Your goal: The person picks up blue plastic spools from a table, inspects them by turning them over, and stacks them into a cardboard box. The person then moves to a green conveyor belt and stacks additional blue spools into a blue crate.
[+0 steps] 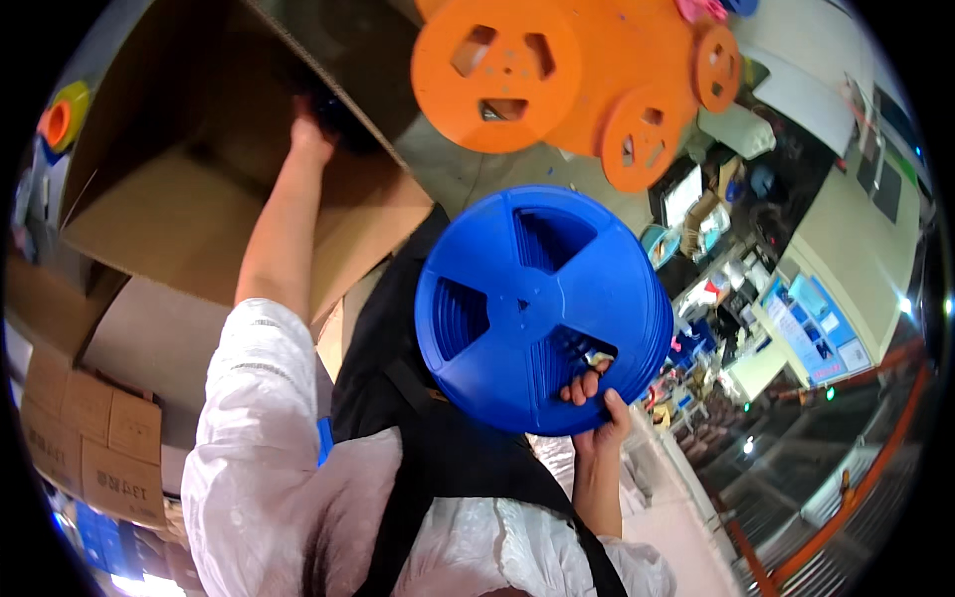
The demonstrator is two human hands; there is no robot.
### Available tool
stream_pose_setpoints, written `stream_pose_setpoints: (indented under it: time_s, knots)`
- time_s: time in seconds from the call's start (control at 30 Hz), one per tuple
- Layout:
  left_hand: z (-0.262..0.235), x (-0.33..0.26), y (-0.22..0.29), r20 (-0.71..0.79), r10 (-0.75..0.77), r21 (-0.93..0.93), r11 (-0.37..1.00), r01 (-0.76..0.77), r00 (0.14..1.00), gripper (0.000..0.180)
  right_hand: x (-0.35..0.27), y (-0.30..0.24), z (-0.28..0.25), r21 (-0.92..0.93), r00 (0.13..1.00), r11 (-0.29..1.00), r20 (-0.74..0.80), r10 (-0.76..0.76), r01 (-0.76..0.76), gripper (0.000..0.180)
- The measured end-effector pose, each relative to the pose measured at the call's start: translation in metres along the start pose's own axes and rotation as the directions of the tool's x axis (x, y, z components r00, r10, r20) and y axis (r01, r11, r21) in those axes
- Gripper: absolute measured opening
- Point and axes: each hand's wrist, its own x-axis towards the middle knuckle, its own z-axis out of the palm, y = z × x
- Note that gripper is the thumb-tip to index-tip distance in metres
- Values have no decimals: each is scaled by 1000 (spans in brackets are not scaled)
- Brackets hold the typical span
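My right hand (597,406) grips the lower rim of a stack of blue plastic reels (532,303), held up in front of me with its round face toward the camera. My left hand (310,129) reaches up into an open brown cardboard box (199,189), fingers on something dark inside that I cannot make out. My white sleeve covers the left upper arm, and a black strap crosses my chest.
Several orange plastic reels (557,75) lie together at the top centre. More cardboard cartons (85,438) are stacked at the lower left. At the right are desks with screens (686,199) and clutter, and an orange rail (846,497) runs along the lower right.
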Motion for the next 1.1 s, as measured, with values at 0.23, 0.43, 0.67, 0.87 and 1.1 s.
stream_pose_setpoints:
  time_s: [0.23,0.43,0.67,0.87,1.1]
  knots:
    - [-55,30,10,-75,-42,75,996,48,996,55,-3,-5,-14,175,985,981,133,-108,84,38]
    - [-46,-77,30,-71,100,305,950,-74,992,68,-8,-17,-39,381,922,920,316,-222,91,34]
    - [-61,-197,37,21,258,367,897,-248,966,59,4,-33,-63,540,768,842,539,-345,-1,31]
    - [-47,-286,18,114,357,304,876,-375,927,48,14,-53,-72,562,692,826,608,-389,-29,30]
    - [11,-344,-18,240,405,376,799,-469,882,39,22,-70,-89,546,611,836,680,-405,-53,34]
